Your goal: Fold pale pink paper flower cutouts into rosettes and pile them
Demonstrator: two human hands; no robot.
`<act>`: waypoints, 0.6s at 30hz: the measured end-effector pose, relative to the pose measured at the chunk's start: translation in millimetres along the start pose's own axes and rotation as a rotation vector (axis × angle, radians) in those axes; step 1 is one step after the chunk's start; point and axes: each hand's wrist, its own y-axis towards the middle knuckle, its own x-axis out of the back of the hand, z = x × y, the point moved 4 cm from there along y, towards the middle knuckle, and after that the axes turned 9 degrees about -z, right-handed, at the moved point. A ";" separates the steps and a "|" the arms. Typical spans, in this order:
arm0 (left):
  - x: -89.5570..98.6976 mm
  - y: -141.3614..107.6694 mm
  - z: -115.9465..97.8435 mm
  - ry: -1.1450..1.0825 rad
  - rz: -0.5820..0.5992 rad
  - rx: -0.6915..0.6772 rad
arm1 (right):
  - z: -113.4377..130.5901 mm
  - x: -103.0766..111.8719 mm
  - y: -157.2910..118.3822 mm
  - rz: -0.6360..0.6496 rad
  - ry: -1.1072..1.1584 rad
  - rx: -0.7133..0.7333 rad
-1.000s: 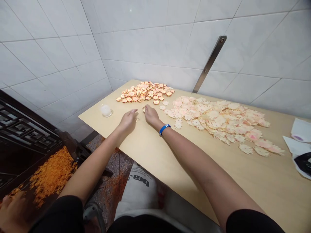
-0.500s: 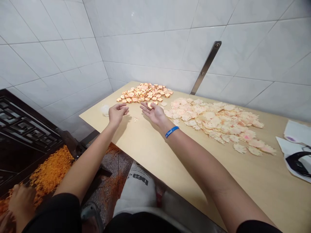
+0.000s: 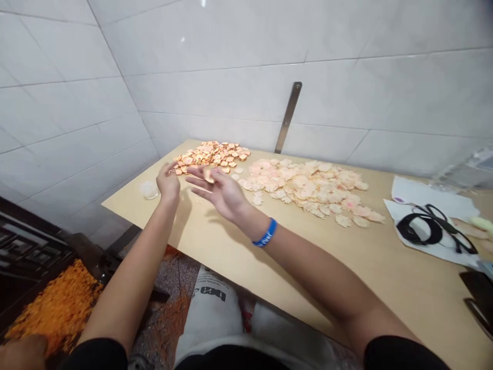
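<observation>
My right hand (image 3: 225,192), with a blue wristband, is raised over the table with its fingers spread and its thumb holding a small pale disc (image 3: 209,174). My left hand (image 3: 168,181) is to its left, blurred, its fingers curled near the left pile; what it may hold is hidden. Behind both hands lies a heap of small round pieces with red-orange edges (image 3: 215,152). Flat pale, scalloped flower-like pieces (image 3: 304,185) are spread in a wide pile to the right. A small translucent dish (image 3: 148,189) sits left of my left hand.
The pale wooden table (image 3: 269,272) stands against a tiled wall with a metal bracket (image 3: 288,118). White sheets (image 3: 435,198) with black glasses and a black strap (image 3: 419,229) lie at the right. Orange petals (image 3: 57,306) and another person's hand (image 3: 23,352) are at the lower left.
The view has turned to the right, bringing more of the table's right side into sight. My right hand has tilted and come nearer, still with the disc; my left hand has turned upward.
</observation>
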 end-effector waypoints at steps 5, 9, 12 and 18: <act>-81.4 -64.9 -17.3 -0.058 0.237 0.018 | 54.9 117.8 -58.9 -0.423 -0.429 0.126; -160.9 -148.1 -27.2 -0.038 0.567 -0.134 | 82.2 187.2 -105.4 -0.620 -0.519 0.217; -199.5 -191.2 -23.8 -0.081 0.811 -0.262 | 89.4 221.8 -123.1 -0.687 -0.484 0.237; -226.5 -210.2 -8.4 -0.082 0.974 -0.372 | 92.8 262.4 -121.4 -0.772 -0.414 0.320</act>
